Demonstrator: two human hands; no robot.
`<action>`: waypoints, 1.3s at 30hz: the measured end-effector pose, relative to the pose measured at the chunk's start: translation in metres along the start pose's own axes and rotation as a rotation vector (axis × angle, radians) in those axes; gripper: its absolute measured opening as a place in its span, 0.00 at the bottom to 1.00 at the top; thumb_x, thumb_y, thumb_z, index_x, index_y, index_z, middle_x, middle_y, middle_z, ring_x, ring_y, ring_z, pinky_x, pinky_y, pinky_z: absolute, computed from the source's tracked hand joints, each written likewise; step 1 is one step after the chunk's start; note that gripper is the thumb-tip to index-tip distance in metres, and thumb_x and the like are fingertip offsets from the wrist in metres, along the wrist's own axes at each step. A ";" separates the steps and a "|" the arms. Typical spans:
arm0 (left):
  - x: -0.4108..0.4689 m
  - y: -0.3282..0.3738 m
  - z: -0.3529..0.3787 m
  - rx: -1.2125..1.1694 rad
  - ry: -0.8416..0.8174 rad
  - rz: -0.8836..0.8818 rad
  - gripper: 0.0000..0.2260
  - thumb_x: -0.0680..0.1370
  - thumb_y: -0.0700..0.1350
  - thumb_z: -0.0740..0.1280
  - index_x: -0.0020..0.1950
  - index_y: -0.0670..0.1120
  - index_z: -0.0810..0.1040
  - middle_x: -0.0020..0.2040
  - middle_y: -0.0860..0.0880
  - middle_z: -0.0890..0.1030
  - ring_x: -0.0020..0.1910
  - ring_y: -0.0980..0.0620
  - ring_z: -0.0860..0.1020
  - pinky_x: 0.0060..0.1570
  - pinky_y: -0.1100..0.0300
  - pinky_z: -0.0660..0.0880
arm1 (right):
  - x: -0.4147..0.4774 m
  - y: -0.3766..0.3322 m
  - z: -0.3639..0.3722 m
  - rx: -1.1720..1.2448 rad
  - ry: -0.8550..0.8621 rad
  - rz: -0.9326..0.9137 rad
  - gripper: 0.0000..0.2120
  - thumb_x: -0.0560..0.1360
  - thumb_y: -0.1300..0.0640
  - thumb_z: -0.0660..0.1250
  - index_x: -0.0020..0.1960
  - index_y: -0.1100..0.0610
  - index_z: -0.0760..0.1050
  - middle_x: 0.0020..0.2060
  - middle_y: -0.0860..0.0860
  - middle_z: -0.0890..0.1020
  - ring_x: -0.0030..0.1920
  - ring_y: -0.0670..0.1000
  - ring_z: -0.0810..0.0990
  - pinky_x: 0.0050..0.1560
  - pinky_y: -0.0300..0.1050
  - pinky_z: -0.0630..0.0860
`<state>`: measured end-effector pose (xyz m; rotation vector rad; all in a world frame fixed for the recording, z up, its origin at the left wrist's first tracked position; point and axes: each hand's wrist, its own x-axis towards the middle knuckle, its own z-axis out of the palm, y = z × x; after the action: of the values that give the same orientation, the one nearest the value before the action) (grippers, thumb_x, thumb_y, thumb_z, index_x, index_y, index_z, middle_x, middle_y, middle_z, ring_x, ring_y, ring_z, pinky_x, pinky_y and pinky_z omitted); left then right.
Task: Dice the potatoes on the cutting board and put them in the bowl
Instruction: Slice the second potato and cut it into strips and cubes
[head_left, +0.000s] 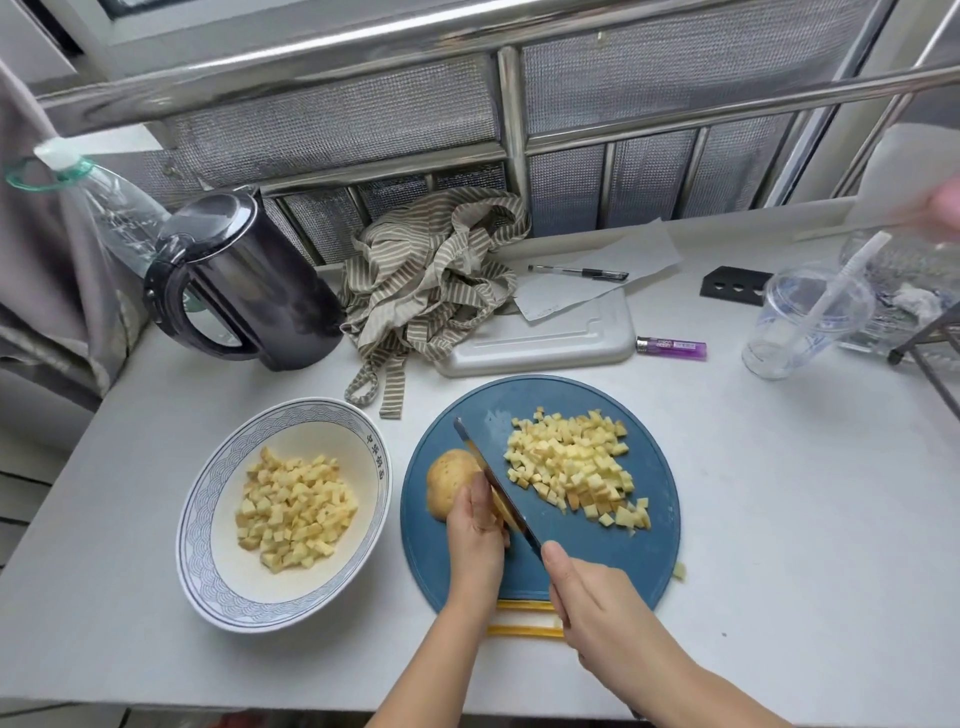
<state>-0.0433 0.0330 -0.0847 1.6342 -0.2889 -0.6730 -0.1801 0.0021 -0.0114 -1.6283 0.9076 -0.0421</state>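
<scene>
I am counting one board (613, 551), one potato (449, 475) on it, and one knife (498, 488) and two hands over it, left hand (475, 530) and right hand (597, 603). I am seeing two heaps of dice: one heap (571, 467) on the board, one heap (296, 512) in the single bowl (208, 499) left of it, cubes too many to number. One stray cube (679, 571) is lying off the board's right edge, two yellow strips (524, 631) at its near edge. Behind it are sitting one kettle (249, 280), one pen (577, 272), one lighter (671, 347), one cup (800, 322).

The worktop (805, 519) bears a cutting board (623, 561) beneath the left grip (475, 530) and right grip (597, 603), a bowl (208, 519) left of them, and a kettle (249, 280), striped cloth (431, 280), lighter (671, 347) and cup (800, 322) beyond.
</scene>
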 end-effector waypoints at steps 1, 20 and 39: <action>0.000 0.001 0.001 -0.003 0.009 0.001 0.21 0.77 0.61 0.54 0.41 0.44 0.71 0.28 0.56 0.73 0.29 0.58 0.70 0.29 0.64 0.67 | 0.000 0.001 0.001 -0.017 0.001 -0.013 0.28 0.75 0.33 0.46 0.34 0.56 0.62 0.25 0.46 0.64 0.29 0.45 0.62 0.34 0.43 0.61; 0.002 0.009 0.015 0.108 0.206 0.127 0.19 0.78 0.58 0.55 0.37 0.44 0.67 0.31 0.53 0.71 0.32 0.58 0.69 0.34 0.64 0.68 | 0.004 -0.013 0.008 0.000 0.019 0.051 0.27 0.74 0.32 0.43 0.32 0.54 0.61 0.24 0.46 0.65 0.27 0.44 0.63 0.31 0.40 0.61; 0.005 0.002 0.020 0.034 0.253 0.070 0.16 0.82 0.51 0.55 0.38 0.44 0.67 0.34 0.51 0.72 0.36 0.52 0.69 0.40 0.48 0.69 | 0.004 -0.002 0.003 -0.244 -0.016 -0.089 0.24 0.76 0.37 0.40 0.33 0.53 0.60 0.29 0.48 0.66 0.32 0.46 0.64 0.37 0.43 0.61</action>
<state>-0.0501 0.0137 -0.0847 1.7131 -0.1739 -0.4048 -0.1744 0.0021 -0.0121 -1.8921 0.8530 0.0211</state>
